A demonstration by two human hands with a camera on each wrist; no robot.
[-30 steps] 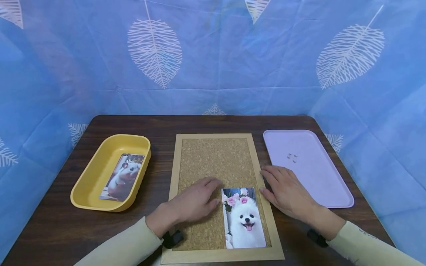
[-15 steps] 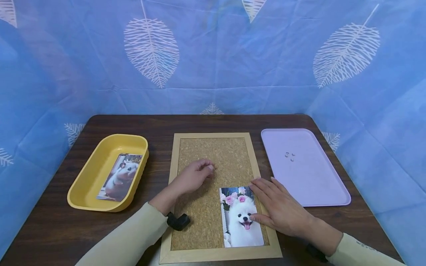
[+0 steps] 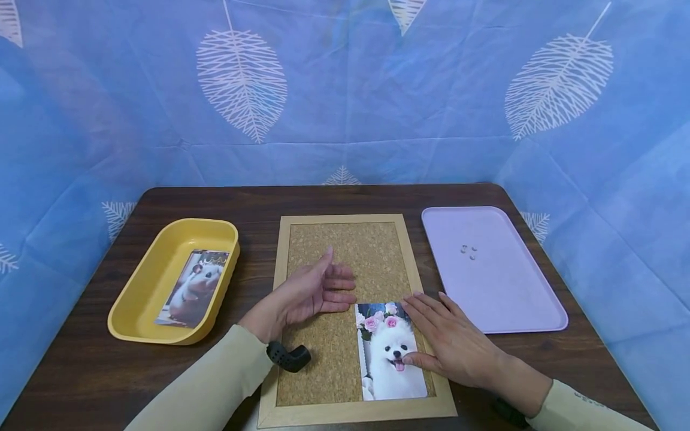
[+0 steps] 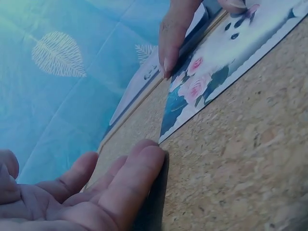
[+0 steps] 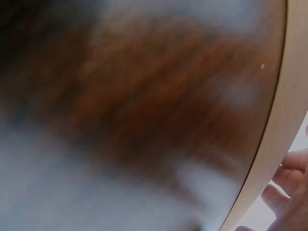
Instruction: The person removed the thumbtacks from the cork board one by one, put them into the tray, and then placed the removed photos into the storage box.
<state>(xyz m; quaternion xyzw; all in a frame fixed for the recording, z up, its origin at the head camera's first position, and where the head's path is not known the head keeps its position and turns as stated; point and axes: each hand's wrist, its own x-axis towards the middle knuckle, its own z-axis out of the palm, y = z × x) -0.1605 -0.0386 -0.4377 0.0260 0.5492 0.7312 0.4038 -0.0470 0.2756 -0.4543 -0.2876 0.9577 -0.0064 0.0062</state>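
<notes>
A photo card of a white dog with pink roses (image 3: 396,378) lies on the lower right part of a wood-framed corkboard (image 3: 318,377). My right hand (image 3: 453,347) rests over the card's right edge, fingers straight, thumb by the dog's mouth. Over the cork to the left, my left hand (image 3: 312,290) is turned partly palm up, its fingers straight and holding nothing. In the left wrist view its fingertips (image 4: 153,153) are right at the card's upper corner. The right wrist view catches only part of the right hand (image 5: 288,192) beside the wooden frame (image 5: 284,96).
At left stands a yellow tray (image 3: 126,305) holding a photo of a small white animal with a crown (image 3: 194,293). A lilac tray (image 3: 512,299) at right bears several tiny shiny pieces (image 3: 472,257). All sit on a dark wooden table (image 3: 75,371) before a blue curtain (image 3: 345,90).
My right hand has moved left from the frame's edge onto the card. The left hand first drew in its fingertips away from the card, then turned over and spread its fingers back toward it.
</notes>
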